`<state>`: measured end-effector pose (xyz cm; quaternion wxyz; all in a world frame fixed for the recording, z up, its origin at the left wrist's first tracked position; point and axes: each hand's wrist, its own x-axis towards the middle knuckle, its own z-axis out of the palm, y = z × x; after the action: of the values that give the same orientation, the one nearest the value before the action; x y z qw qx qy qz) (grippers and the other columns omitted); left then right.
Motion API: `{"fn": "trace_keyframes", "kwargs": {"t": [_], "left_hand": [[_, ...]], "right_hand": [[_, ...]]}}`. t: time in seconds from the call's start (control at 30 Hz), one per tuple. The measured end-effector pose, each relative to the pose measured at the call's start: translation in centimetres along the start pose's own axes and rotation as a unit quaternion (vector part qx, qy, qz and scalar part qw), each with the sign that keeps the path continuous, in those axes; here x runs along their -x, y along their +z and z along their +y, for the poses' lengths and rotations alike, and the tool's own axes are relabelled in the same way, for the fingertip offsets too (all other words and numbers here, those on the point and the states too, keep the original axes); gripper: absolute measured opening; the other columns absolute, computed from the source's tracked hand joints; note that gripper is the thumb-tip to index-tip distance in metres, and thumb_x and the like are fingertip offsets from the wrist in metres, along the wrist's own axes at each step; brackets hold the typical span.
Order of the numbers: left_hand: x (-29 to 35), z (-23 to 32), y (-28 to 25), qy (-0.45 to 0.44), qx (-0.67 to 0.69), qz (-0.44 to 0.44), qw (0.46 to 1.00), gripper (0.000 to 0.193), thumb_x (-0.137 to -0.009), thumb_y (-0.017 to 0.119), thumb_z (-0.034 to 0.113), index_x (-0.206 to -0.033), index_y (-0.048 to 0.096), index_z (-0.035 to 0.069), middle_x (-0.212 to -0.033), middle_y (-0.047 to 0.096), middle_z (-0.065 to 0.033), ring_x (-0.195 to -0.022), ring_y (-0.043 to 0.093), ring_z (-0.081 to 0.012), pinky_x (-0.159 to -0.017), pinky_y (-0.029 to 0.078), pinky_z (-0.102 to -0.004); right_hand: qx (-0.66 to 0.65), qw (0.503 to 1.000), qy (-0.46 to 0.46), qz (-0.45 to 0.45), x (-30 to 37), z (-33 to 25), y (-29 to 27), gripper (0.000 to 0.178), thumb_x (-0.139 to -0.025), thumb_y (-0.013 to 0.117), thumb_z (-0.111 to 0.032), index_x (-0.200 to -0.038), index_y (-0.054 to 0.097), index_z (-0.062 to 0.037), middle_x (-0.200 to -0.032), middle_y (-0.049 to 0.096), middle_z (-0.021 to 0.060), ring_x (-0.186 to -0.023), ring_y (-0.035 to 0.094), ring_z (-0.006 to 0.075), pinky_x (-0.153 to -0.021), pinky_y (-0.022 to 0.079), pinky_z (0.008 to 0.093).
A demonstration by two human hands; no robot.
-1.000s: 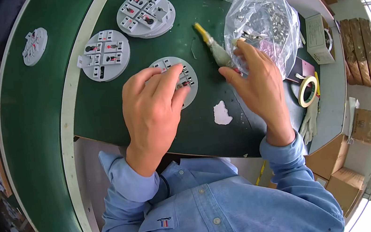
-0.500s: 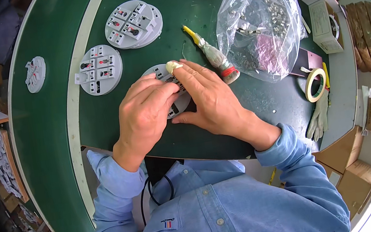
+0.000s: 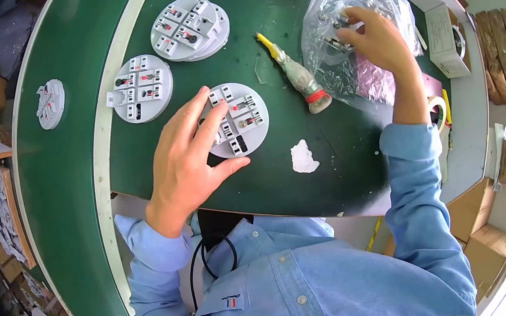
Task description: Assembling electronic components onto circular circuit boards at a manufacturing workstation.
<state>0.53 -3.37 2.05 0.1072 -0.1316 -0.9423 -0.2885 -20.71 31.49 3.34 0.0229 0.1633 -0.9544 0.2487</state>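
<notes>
My left hand (image 3: 184, 151) lies over the left side of a round light-grey plastic base (image 3: 257, 135), fingers spread and thumb stretched along its near edge. Raised blocks with small red and metal parts sit on the base; my fingers cover some of them. My right hand (image 3: 379, 42) is at the clear plastic bag (image 3: 323, 51), its thumb and fingers curled but apart over small metal pieces. Between the hands and the bag lies a cloudy, tapered tool (image 3: 298, 77) with a yellow tip and a red band.
Similar bases stand at the back left: a stack (image 3: 211, 46) and a single one (image 3: 158, 106). Another base (image 3: 51, 103) lies on the far-left green surface. A torn white scrap (image 3: 303, 156) lies near me. At right are a tape roll (image 3: 438, 107) and a white box (image 3: 446, 43).
My right hand has left the base and moved right and away to the bag. My left hand has opened out over the base, and the white scrap has come into view.
</notes>
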Motion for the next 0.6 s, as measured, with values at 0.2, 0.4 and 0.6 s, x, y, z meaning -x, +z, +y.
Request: {"fn": "trace_keyframes", "kwargs": {"t": [0.2, 0.4, 0.6], "left_hand": [[0.5, 0.2, -1.5, -0.149, 0.303, 0.039, 0.940, 0.044, -0.097, 0.082, 0.034, -0.126, 0.076, 0.002, -0.102, 0.073, -0.0102, -0.085, 0.067, -0.0185, -0.073, 0.053, -0.0343], [0.0, -0.4, -1.0, -0.315, 0.452, 0.077, 0.831, 0.048, -0.117, 0.058, 0.042, -0.099, 0.075, 0.002, -0.068, 0.056, 0.0055, -0.062, 0.046, -0.0020, -0.055, 0.036, -0.0262], [-0.2, -1.1, -1.0, -0.346, 0.457, 0.008, 0.820, 0.053, -0.118, 0.055, 0.044, -0.085, 0.068, 0.004, -0.068, 0.052, 0.0077, -0.061, 0.046, -0.0016, -0.053, 0.036, -0.0259]], "right_hand": [[0.008, 0.999, 0.003, -0.047, -0.9, -1.0, 2.7, 0.035, -0.096, 0.077, -0.027, -0.123, 0.076, -0.0031, -0.101, 0.080, 0.0203, -0.095, 0.078, 0.0376, -0.087, 0.059, 0.0449], [-0.001, 0.997, 0.057, -0.051, -1.3, -0.9, 3.7, 0.031, -0.100, 0.075, -0.026, -0.121, 0.077, -0.0039, -0.101, 0.080, 0.0207, -0.096, 0.078, 0.0371, -0.089, 0.058, 0.0441], [-0.002, 0.998, 0.057, 0.002, -1.3, -1.1, 4.3, 0.029, -0.105, 0.070, -0.026, -0.114, 0.073, 0.0014, -0.090, 0.075, 0.0122, -0.083, 0.069, 0.0181, -0.082, 0.055, 0.0357]]}}
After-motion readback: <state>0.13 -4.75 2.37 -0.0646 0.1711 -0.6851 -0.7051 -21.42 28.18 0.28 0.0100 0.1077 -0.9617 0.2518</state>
